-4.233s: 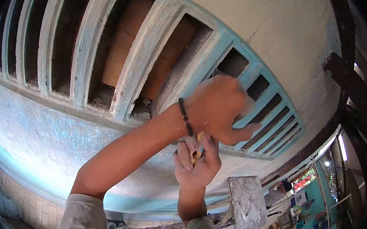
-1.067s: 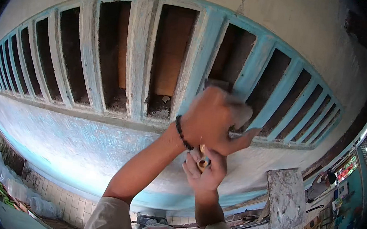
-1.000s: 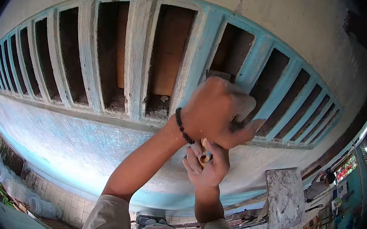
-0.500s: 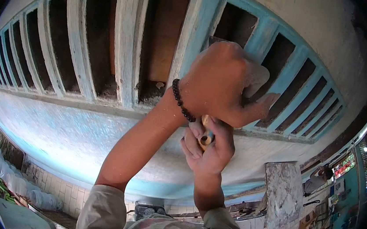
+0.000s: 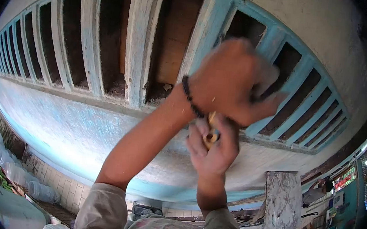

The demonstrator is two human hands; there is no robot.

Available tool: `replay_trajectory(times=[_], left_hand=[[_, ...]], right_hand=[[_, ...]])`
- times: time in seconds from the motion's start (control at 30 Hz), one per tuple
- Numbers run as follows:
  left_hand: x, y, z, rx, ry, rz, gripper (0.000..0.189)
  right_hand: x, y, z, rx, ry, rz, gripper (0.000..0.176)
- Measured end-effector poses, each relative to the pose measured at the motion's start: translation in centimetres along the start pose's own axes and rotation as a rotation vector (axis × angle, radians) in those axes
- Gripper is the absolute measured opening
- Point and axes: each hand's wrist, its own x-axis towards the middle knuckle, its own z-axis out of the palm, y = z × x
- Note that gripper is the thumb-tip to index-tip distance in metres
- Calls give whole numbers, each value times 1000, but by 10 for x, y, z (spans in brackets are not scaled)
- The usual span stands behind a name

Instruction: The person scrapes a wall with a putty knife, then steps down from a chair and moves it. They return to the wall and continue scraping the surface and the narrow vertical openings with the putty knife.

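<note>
My left hand, with a dark bead bracelet on its wrist, is curled over the front end of a scraper and presses it against a blue-painted bar of a concrete vent grille. The blade is hidden under that hand. Just below, my right hand grips the scraper's wooden handle. Both hands are blurred by motion. The bars to the left look pale and scraped, while those on the right stay blue.
A mortar-smeared board leans at the lower right. Below the ledge is a tiled wall, with clear plastic bottles at the lower left. A person stands far off to the right among shop goods.
Both hands with the scraper have slid up along the blue bar over the last second, and the view has shifted a little. The hands are now blurred.
</note>
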Motion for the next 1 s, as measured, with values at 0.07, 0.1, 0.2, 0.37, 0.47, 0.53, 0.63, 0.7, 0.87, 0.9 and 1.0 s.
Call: replay_trajectory(times=[0.07, 0.1, 0.2, 0.37, 0.47, 0.53, 0.63, 0.7, 0.87, 0.9, 1.0], left_hand=[[-36, 15, 8, -65, -14, -68, 34], [-54, 23, 10, -68, -23, -107, 31], [-102, 44, 21, -87, -33, -210, 26], [-117, 46, 26, -73, -57, -198, 24], [-94, 36, 25, -57, -35, -162, 27], [-77, 30, 21, -74, -76, -183, 30], [-74, 31, 21, -70, -56, -164, 35], [-87, 34, 21, -63, -56, -152, 35], [-75, 29, 15, -166, -29, -149, 36], [-67, 29, 14, -200, -12, -163, 37], [-71, 26, 14, -294, -24, -200, 36]], right_hand=[[-25, 24, -14, 38, 81, 65, 15], [-36, 36, -22, 56, 123, 98, 15], [-68, 71, -48, 81, 118, 88, 14], [-78, 91, -70, -17, 102, 0, 14], [-65, 78, -68, -336, 119, -35, 14], [-50, 55, -54, -218, 59, 1, 15], [-50, 51, -43, 26, -16, -20, 15], [-59, 64, -38, -40, 60, -68, 15], [-50, 63, -35, 43, -31, -85, 12], [-46, 58, -28, 50, -20, -82, 11], [-52, 64, -8, 54, 115, -141, 9]])
